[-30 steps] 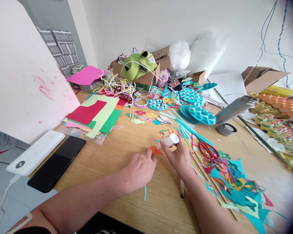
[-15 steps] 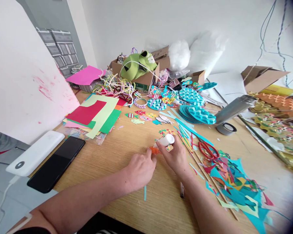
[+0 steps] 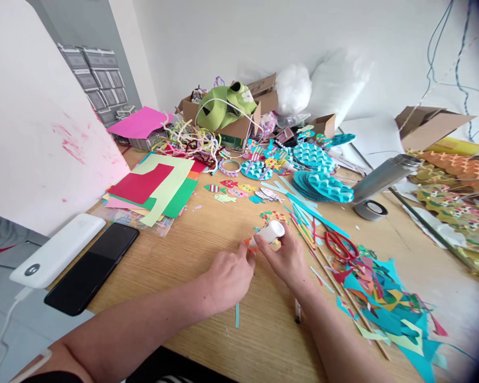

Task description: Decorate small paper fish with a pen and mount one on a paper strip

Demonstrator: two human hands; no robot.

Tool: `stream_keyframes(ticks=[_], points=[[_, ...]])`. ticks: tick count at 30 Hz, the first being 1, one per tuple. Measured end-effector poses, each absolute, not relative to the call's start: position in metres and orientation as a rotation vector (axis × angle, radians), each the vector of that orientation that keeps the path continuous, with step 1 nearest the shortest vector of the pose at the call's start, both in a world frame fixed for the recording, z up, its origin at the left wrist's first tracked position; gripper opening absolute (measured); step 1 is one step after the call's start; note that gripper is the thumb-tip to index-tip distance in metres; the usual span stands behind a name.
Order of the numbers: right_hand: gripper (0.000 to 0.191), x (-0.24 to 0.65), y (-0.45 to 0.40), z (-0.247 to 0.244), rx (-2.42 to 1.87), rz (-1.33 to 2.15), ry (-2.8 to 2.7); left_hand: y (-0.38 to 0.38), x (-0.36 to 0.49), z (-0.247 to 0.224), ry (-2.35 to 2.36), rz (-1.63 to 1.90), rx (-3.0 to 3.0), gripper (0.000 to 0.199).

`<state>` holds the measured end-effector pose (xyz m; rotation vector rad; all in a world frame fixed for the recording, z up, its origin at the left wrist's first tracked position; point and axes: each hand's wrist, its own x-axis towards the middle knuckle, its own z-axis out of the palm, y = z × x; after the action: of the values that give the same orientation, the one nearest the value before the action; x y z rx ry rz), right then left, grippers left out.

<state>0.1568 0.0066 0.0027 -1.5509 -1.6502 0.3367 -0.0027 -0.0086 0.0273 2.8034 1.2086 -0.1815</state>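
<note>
My right hand is closed around a white glue bottle, which is tilted with its narrow end down to the left. That end is over a small orange paper piece. My left hand pinches the orange piece against the table, its fingertips partly hiding it. Just beyond the bottle lies a heap of tiny coloured paper bits. Further back are several decorated paper fish.
Red-handled scissors, thin sticks and paper scraps lie to the right. Coloured sheets, a phone and a white power bank are left. Behind stand a steel flask and blue wavy discs.
The glue bottle has shifted very slightly left and downward over the orange piece. My left hand stays in nearly the same place.
</note>
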Motion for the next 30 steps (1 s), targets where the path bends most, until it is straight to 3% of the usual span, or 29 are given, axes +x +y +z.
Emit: stream_keyframes(ticks=[16, 30], points=[[0.025, 0.166, 0.006, 0.006, -1.535, 0.243, -1.617, -0.01, -0.003, 0.026, 1.223, -0.17, 2.817, 0.045], [0.037, 0.229, 0.014, 0.046, -1.164, 0.182, -0.724, -0.008, -0.001, 0.025, 1.228, -0.214, 2.767, 0.047]])
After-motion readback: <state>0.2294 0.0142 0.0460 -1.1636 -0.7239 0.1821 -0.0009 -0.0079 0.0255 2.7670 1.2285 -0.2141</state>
